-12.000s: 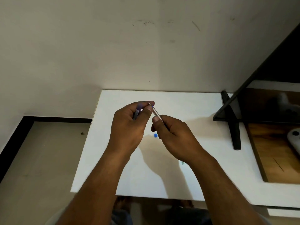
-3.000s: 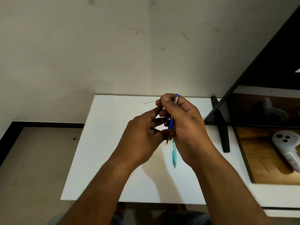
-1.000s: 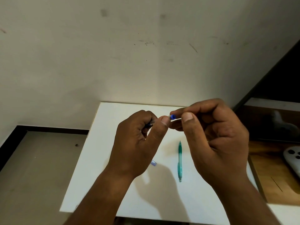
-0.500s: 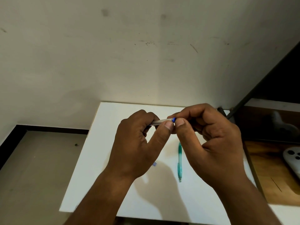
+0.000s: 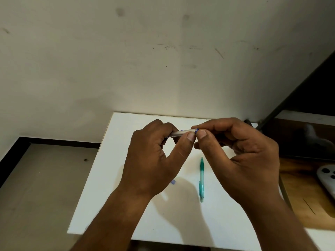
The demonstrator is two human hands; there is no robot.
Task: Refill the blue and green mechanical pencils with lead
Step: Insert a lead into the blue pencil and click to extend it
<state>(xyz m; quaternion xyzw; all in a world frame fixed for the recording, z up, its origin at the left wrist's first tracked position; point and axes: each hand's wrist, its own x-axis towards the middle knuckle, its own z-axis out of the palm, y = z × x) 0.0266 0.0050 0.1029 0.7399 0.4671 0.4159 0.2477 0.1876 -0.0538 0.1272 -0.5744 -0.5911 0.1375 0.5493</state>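
Above the white table (image 5: 137, 214), my left hand (image 5: 154, 160) grips the blue mechanical pencil (image 5: 182, 133) by its pale barrel, which lies almost level. My right hand (image 5: 241, 156) pinches the blue end of the pencil between thumb and forefinger, right against my left thumb. Most of the pencil is hidden inside my left fist. The green mechanical pencil (image 5: 201, 180) lies on the table below my hands, pointing away from me. A small blue piece (image 5: 173, 182) sits on the table, half hidden behind my left wrist.
A wall stands right behind the table. To the right, a dark slanted frame (image 5: 290, 95) runs up over a wooden surface (image 5: 304, 200), where a white controller (image 5: 326, 178) lies. Grey floor (image 5: 36, 187) lies to the left of the table.
Over the last second my right hand has closed in, bringing the blue end piece against the pencil barrel held in my left hand. The green pencil has not moved.
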